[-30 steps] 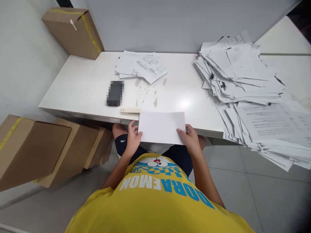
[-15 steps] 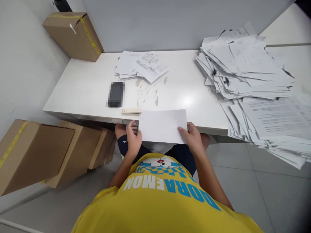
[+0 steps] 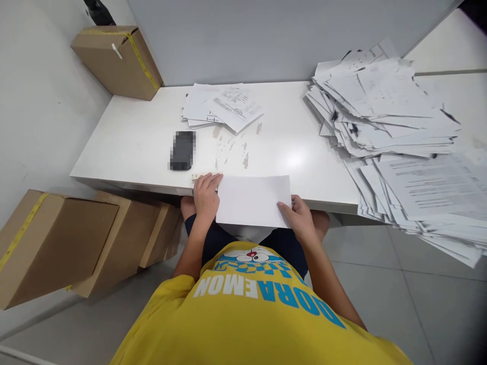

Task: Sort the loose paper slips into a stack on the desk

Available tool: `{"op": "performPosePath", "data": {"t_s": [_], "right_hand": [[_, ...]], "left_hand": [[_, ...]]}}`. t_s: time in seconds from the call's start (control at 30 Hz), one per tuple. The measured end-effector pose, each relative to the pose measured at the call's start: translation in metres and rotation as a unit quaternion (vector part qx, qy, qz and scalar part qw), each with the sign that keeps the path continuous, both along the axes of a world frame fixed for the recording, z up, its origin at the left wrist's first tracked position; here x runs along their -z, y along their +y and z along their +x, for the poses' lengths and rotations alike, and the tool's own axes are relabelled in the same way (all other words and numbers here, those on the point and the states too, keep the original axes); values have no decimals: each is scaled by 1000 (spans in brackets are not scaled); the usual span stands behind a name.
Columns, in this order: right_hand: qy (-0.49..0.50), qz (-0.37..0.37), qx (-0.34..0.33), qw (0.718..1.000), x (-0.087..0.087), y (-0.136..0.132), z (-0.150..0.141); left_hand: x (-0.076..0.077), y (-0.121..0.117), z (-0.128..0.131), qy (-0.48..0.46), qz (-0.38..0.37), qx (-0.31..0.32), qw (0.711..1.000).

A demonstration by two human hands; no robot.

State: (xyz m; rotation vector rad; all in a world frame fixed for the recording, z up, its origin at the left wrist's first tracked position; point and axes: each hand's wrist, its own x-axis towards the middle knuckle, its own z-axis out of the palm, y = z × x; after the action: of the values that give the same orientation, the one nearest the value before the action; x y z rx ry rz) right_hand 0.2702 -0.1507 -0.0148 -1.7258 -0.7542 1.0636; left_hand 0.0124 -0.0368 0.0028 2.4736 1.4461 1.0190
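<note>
A blank white folded sheet (image 3: 253,200) hangs over the near edge of the white table (image 3: 133,137). My right hand (image 3: 300,220) pinches its lower right corner. My left hand (image 3: 206,195) is off the sheet and lies with fingers together over a small cream oblong object (image 3: 195,177) at the table edge, just left of the sheet. Only the object's left tip shows beyond my fingers.
A dark flat device (image 3: 182,150) lies beyond my left hand. A small stack of printed sheets (image 3: 220,106) sits at the back, and a big loose pile of papers (image 3: 395,132) fills the right side. Cardboard boxes stand at back left (image 3: 114,56) and on the floor left (image 3: 53,243).
My left hand let go of the sheet's left edge and moved up onto the cream object at the table edge. My right hand kept its hold on the sheet.
</note>
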Motion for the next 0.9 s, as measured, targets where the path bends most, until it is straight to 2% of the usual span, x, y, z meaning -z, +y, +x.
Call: {"op": "performPosePath", "data": {"t_s": [0.17,0.37,0.5,0.6,0.67,0.77,0.8,0.9], "right_hand": [[21,4,-1,1000,-2,7,-1],[-22,8,-30,999,-2,12,2],[-81,11,-58,995,-10,13,25],[-64,43,-9,997,-14,22,55],[-32,83,71,994,-14,40,71],[-10,123,170,978,-11,91,74],[-5,129,171,977,-10,113,70],[-14,142,122,982,-9,182,47]], "left_hand": [[7,15,-3,-18,3,0,1000],[19,24,-7,-36,35,1,999],[19,29,-10,-77,47,8,996],[23,34,-10,-127,69,2,990],[30,38,-8,-159,96,-18,983],[43,45,-4,-193,147,-60,968],[48,48,-3,-200,163,-68,964],[61,54,-1,-191,196,-94,957]]}}
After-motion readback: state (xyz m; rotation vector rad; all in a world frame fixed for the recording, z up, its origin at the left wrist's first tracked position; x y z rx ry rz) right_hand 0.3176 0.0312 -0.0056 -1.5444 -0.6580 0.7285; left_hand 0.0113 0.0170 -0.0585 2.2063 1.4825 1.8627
